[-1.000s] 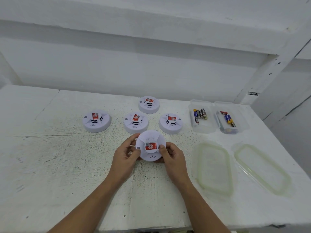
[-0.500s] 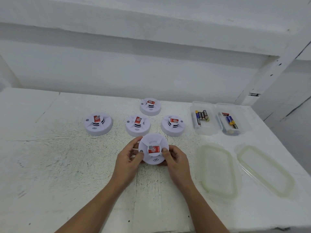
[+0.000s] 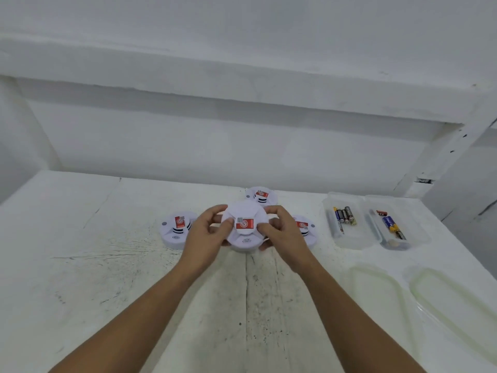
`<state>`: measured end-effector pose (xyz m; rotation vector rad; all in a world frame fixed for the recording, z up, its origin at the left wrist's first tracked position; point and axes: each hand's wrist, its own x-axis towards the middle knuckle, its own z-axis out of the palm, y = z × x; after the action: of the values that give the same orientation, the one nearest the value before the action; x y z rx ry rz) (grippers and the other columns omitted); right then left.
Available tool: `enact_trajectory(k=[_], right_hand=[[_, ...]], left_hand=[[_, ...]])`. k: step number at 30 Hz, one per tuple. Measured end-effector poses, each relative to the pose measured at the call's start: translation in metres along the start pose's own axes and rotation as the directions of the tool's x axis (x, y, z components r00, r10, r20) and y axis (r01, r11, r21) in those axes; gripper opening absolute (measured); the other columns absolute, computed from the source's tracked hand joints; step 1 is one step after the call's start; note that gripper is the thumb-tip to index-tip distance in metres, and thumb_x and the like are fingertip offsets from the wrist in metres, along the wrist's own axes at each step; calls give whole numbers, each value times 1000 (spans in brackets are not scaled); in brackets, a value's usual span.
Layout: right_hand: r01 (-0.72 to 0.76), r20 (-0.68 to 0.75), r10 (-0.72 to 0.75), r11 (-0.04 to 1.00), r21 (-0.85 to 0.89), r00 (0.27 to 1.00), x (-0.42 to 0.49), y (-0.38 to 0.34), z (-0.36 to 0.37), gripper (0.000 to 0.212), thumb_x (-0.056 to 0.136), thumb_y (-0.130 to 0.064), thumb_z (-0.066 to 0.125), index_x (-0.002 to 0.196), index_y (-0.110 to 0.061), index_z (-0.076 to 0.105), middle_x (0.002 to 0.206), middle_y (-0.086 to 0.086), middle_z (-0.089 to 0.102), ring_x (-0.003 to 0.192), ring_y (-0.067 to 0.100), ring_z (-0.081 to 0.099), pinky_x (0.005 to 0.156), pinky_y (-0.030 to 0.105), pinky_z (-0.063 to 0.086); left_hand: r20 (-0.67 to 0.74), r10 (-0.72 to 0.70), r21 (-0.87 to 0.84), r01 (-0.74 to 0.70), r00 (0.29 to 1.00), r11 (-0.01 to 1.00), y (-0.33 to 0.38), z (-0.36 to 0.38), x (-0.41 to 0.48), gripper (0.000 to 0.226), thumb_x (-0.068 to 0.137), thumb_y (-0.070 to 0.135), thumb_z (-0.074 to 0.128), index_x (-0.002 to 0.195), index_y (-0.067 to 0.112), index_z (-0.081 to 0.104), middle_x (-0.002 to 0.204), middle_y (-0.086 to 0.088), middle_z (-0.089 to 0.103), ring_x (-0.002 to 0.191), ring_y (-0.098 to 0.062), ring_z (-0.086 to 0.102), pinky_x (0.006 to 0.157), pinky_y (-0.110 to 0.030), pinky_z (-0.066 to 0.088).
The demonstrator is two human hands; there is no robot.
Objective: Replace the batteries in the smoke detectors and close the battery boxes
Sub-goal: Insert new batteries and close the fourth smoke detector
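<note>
Two clear plastic boxes stand open side by side at about 3 o'clock from the held smoke detector (image 3: pixel 246 227). The nearer box (image 3: pixel 339 239) has a small group of batteries (image 3: pixel 345 215) lying at its far end. The outer box (image 3: pixel 415 232) has a blue and yellow battery (image 3: pixel 391 224), a red-marked one behind it and something small and round at its near end, which I cannot identify. Their two lids (image 3: pixel 376 292) lie flat on the white table (image 3: pixel 107 265) at about 4 to 5 o'clock, apart from the boxes. The held smoke detector is between both hands, with its red label facing up. The left hand (image 3: pixel 207 235) grips it from 9 o'clock, the fingers (image 3: pixel 215 211) curled round the far rim and the thumb pressing on the top face beside the label. The right hand (image 3: pixel 282 235) grips it from 3 o'clock in the same way. I cannot tell if its underside touches the table. Other detectors rest on the table: one (image 3: pixel 176 230) at 9 o'clock, one (image 3: pixel 261 196) at 12 to 1 o'clock, and one (image 3: pixel 306 230) at 3 o'clock, partly hidden by the right hand.
</note>
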<state>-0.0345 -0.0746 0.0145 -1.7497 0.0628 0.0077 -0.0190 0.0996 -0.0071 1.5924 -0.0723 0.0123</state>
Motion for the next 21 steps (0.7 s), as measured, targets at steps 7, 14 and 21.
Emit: enact_trajectory(k=[7, 14, 21], right_hand=[[-43, 28, 51, 974, -224, 998, 98, -33, 39, 29, 83, -18, 64, 109, -13, 52, 91, 8, 66, 80, 22, 68, 73, 37, 57], [-107, 57, 149, 883, -458, 987, 145, -20, 72, 25, 82, -20, 63, 102, -12, 50, 102, 14, 66, 88, 27, 66, 73, 36, 51], [-175, 46, 259, 762, -623, 965, 165, -8, 85, 11, 84, -13, 51, 76, -11, 45, 72, 11, 54, 64, 22, 49, 58, 28, 39]], left_hand=[[6, -106, 87, 106, 994, 991, 19, -51, 99, 10, 93, 19, 58, 101, 16, 52, 108, -11, 65, 93, -24, 66, 74, -39, 58], [53, -306, 223, 287, 951, 932, 3, -80, 149, 20, 87, 6, 63, 105, 3, 54, 98, -18, 68, 86, -30, 68, 71, -35, 58], [125, -321, 441, 237, 939, 865, -14, -86, 162, 29, 74, -1, 73, 102, 4, 66, 82, -9, 70, 76, -26, 68, 80, -40, 58]])
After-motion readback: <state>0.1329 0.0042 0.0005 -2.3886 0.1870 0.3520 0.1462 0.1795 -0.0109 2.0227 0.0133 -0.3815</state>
